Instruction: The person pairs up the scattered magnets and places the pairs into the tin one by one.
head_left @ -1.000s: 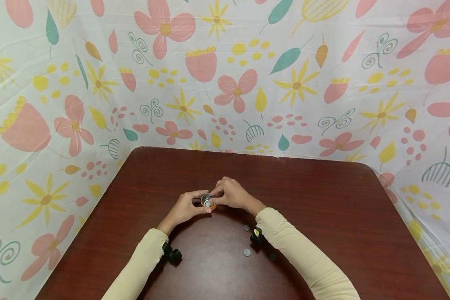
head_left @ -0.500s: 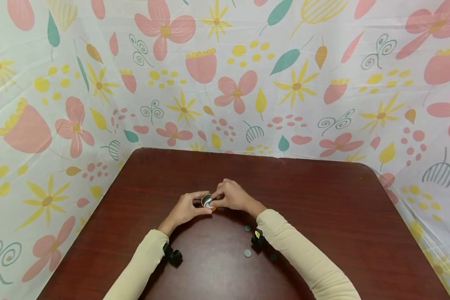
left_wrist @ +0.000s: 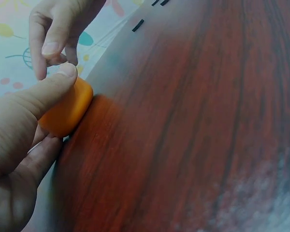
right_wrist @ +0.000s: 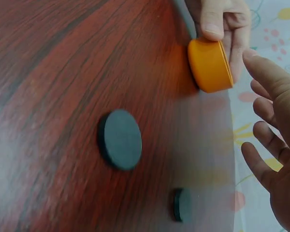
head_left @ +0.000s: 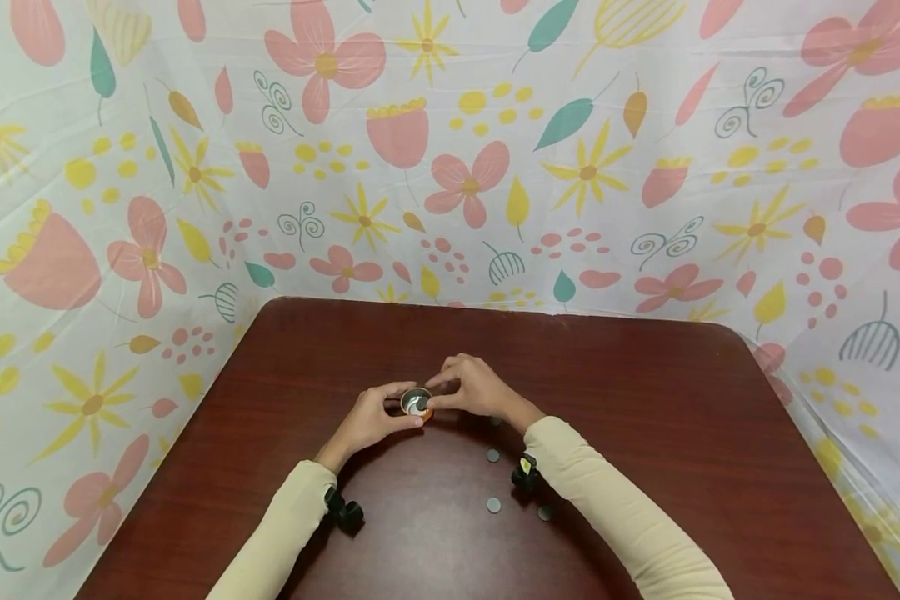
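A small round orange bowl (head_left: pixel 428 415) with a shiny metallic inside sits on the table. My left hand (head_left: pixel 371 418) grips it from the left, thumb on the near side of the rim and fingers round the far side. In the left wrist view, its smooth orange wall (left_wrist: pixel 70 113) shows between thumb and fingers. A dark disc (head_left: pixel 422 402) shows within the bowl's mouth, close to my right thumb. My right hand (head_left: pixel 480 390) hovers at the bowl's right rim. In the right wrist view its fingers (right_wrist: pixel 268 140) are loosely spread, with nothing between them.
Several flat grey discs lie right of the bowl: one pale disc (head_left: pixel 493 505), another (head_left: pixel 492 456) farther off, and a darker one (head_left: pixel 545 513) beside the right forearm. The brown wooden table (head_left: pixel 645 400) meets a flower-printed cloth (head_left: pixel 600 208) at the back and sides.
My right hand has drawn slightly right from the bowl, its thumb and fingers spreading apart. A dark disc now shows in the bowl's mouth. The left hand keeps its hold.
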`<state>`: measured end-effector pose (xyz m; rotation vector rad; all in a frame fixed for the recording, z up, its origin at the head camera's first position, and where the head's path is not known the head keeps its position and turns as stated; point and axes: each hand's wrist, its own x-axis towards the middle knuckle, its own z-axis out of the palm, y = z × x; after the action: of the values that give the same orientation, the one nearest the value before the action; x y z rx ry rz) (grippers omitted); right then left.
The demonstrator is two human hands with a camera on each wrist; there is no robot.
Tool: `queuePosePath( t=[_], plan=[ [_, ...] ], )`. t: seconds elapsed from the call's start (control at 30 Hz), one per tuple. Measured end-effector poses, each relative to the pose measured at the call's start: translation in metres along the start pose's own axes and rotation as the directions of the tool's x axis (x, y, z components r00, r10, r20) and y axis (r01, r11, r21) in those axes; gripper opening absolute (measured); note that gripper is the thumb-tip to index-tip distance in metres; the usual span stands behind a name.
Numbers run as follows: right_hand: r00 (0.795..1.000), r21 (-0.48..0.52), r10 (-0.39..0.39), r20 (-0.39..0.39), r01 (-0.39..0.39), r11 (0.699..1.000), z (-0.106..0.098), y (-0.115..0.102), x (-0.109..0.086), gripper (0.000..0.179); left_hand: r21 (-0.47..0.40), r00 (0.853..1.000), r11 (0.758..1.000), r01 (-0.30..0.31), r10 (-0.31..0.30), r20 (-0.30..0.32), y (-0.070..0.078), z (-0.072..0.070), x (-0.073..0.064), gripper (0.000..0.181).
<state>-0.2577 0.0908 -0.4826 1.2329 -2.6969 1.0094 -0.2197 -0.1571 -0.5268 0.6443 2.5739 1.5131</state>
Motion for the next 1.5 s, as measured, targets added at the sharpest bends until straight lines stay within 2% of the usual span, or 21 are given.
queuePosePath(
  t=[0.27, 0.5, 0.7, 0.83, 0.93, 1.0, 1.17, 1.27, 1.37, 1.5],
  plan=[
    [0.997, 0.025, 0.077, -0.004, -0.077, 0.997, -0.02, 0.002, -0.021, 0.04, 0.014, 1.0, 1.0, 0.02, -0.02, -0.009, 0.002, 0.001, 0.0, 0.067],
    [0.99, 0.026, 0.117, -0.079, -0.115, 0.993, -0.045, 0.005, -0.046, 0.042, 0.012, 1.0, 1.0, 0.013, -0.012, -0.014, 0.0, 0.0, -0.001, 0.072],
    [0.98, 0.018, 0.166, -0.112, -0.165, 0.986, -0.064, 0.01, -0.068, 0.043, -0.002, 1.0, 1.0, 0.018, -0.018, -0.001, 0.0, -0.004, -0.002, 0.077],
    [0.976, 0.009, 0.174, -0.134, -0.174, 0.985, -0.072, 0.017, -0.083, 0.043, -0.023, 0.997, 0.999, -0.049, 0.047, -0.057, 0.007, -0.009, 0.0, 0.07],
    [0.972, -0.008, 0.18, -0.151, -0.183, 0.983, -0.077, 0.021, -0.094, 0.041, -0.008, 0.988, 0.994, -0.109, 0.108, -0.106, 0.018, -0.011, 0.002, 0.066],
    [0.971, -0.022, 0.177, -0.161, -0.183, 0.983, -0.079, 0.024, -0.101, 0.04, 0.001, 0.983, 0.99, -0.144, 0.143, -0.116, 0.029, -0.01, 0.003, 0.065],
    [0.966, -0.032, 0.187, -0.179, -0.195, 0.98, -0.083, 0.027, -0.121, 0.041, 0.022, 0.974, 0.976, -0.217, 0.218, -0.059, 0.057, 0.001, 0.01, 0.065],
    [0.961, -0.027, 0.2, -0.192, -0.209, 0.978, -0.085, 0.027, -0.133, 0.042, 0.046, 0.972, 0.971, -0.234, 0.234, -0.005, 0.07, 0.011, 0.014, 0.065],
    [0.957, -0.03, 0.213, -0.199, -0.223, 0.974, -0.085, 0.029, -0.143, 0.043, 0.06, 0.97, 0.969, -0.24, 0.238, 0.049, 0.077, 0.022, 0.017, 0.064],
    [0.955, -0.053, 0.223, -0.194, -0.238, 0.97, -0.084, 0.032, -0.155, 0.045, 0.066, 0.967, 0.969, -0.238, 0.23, 0.105, 0.079, 0.038, 0.018, 0.062]
  ],
)
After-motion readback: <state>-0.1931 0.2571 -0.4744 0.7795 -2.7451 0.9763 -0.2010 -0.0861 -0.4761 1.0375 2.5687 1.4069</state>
